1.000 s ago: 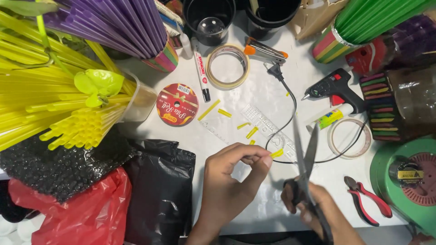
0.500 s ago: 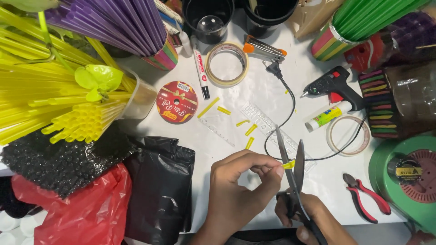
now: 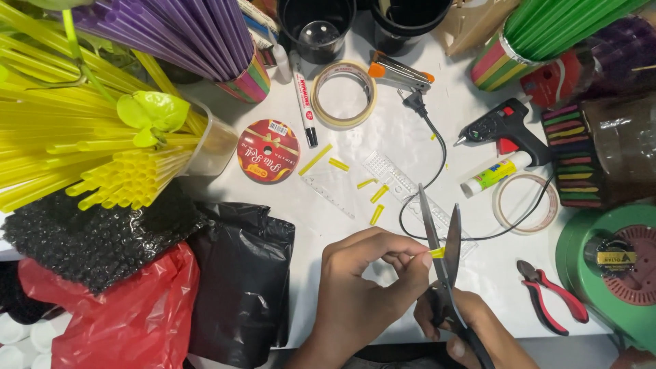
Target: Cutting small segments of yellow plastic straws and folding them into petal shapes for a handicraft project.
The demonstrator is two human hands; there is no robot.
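Short yellow straw piece sits at lower centre-right of the frame, pinched at the tips of the left hand; its long axis runs roughly left–right, free end pointing right into the parted blades of the scissors. Left fingers narrow, closed on the piece. Right hand lies just below and right of it, fingers wrapped through the black scissor handles, blades pointing toward the top of the frame and crossing the piece's axis near square. Blades stand slightly apart with the piece between them; contact cannot be told. Outward: cut yellow bits lie on the white tabletop above the hands, near a clear ruler. Red-handled pliers lie at lower right.
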